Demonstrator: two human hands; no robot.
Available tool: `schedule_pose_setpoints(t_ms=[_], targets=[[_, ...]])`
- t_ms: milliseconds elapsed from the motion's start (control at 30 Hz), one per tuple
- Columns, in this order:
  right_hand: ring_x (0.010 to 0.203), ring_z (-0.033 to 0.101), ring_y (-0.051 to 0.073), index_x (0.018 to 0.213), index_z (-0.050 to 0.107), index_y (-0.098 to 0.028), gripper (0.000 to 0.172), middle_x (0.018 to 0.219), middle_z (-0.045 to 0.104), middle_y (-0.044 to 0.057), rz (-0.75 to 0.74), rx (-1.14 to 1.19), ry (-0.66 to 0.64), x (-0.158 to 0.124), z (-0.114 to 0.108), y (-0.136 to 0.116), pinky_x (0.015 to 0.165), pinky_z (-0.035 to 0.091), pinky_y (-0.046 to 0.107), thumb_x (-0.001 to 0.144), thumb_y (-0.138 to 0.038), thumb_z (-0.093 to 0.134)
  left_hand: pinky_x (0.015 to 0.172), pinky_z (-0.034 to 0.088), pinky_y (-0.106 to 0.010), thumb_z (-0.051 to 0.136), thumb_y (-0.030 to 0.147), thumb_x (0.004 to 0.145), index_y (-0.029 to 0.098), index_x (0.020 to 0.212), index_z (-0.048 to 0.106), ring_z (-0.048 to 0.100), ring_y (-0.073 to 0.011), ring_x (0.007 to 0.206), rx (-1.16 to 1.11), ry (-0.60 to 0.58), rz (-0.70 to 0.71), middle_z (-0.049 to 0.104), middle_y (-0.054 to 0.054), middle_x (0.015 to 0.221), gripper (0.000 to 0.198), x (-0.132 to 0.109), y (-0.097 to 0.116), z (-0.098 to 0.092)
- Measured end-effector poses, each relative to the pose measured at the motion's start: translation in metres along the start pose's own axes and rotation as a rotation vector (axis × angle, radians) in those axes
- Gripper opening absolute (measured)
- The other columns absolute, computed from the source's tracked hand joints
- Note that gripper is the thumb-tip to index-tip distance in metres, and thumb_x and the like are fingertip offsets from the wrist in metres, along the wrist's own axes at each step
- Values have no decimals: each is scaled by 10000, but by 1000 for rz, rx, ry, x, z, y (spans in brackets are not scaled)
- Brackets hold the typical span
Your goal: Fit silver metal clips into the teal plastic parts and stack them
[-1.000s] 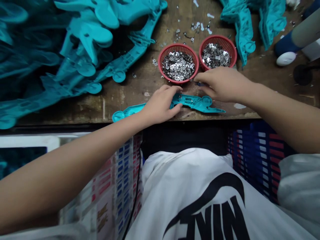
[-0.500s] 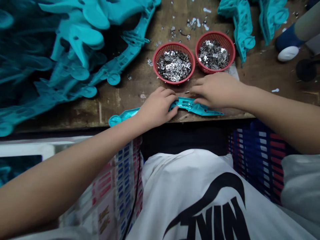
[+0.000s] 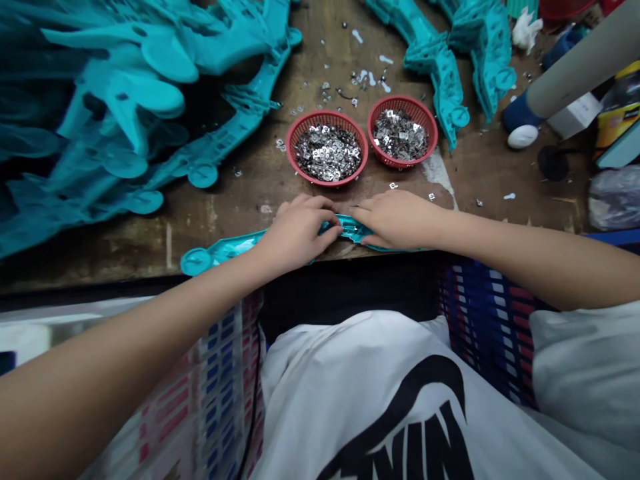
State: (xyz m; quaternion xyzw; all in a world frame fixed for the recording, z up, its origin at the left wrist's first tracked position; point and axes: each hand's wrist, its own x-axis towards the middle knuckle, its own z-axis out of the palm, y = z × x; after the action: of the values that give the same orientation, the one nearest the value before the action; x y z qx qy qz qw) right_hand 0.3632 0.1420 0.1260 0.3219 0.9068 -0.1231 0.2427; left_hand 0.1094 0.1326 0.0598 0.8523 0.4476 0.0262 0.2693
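A long, narrow teal plastic part [image 3: 235,247] with a round disc at its left end lies along the table's front edge. My left hand [image 3: 301,232] is closed over its middle, thumb on the near side and fingers on the far side. Just to the right, my right hand [image 3: 400,219] straddles the same part, its fingertips and thumb on the ribbed section. Any small piece between those fingers is hidden. A tiny dark sliver lies by the right fingertips. Beyond the hands stand two red baskets, the left basket [image 3: 291,155] and the right basket [image 3: 434,128], full of small metal clips.
Piled teal parts [image 3: 165,100] cover the left of the table; more teal parts [image 3: 445,80] lie at the back right. Loose clips and white bits are scattered about. A grey post [image 3: 570,73] rises at the right. Plastic crates [image 3: 487,320] flank my lap.
The view has shifted, so the table appears lower and further left. My right hand has moved slightly left along the teal part, closer to my left hand, which keeps its grip.
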Motion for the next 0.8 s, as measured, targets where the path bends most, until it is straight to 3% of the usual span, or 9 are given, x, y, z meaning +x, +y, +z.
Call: schedule_pose_setpoints(t_ms=[233,333,633,733,800], targets=[[1403,875,456,1813,660,-69,611,1633,843,316,-50,-6,30,0,4,5,1043,626,482,1314,-420,683,1292,618,-656,762,324,1141,299,1184,998,674,-472,1635,113,-35,169,852,-125,1730,241,-10,0,-12],[1457,856,467,1866,607,-77,628,1705,799,320,-61,-27,8,0,5,4,1063,633,492,1315,-372,676,1308,617,-673,742,262,1123,292,1139,998,665,-474,1643,110,-60,175,848,-127,1734,258,-11,1,-15],[1451,821,459,1839,598,-115,634,1632,798,292,-91,-31,9,0,9,5,1072,627,492,1287,-378,767,1343,641,-681,743,271,1092,265,1127,970,744,-447,1559,16,-131,183,867,-142,1651,230,-3,-12,-16],[1455,813,451,1814,618,-132,597,1627,794,280,-83,-28,-6,1,7,4,1082,619,488,1287,-369,767,1323,662,-687,702,315,1109,265,1116,955,790,-445,1504,-41,-74,230,905,-149,1549,257,-4,-16,-21],[1468,808,455,1828,602,-121,607,1655,778,286,-71,-37,-30,1,5,4,1092,624,495,1291,-357,755,1281,694,-634,659,356,1150,275,1148,948,838,-403,1403,-80,58,225,937,-135,1422,300,-6,-14,-30]])
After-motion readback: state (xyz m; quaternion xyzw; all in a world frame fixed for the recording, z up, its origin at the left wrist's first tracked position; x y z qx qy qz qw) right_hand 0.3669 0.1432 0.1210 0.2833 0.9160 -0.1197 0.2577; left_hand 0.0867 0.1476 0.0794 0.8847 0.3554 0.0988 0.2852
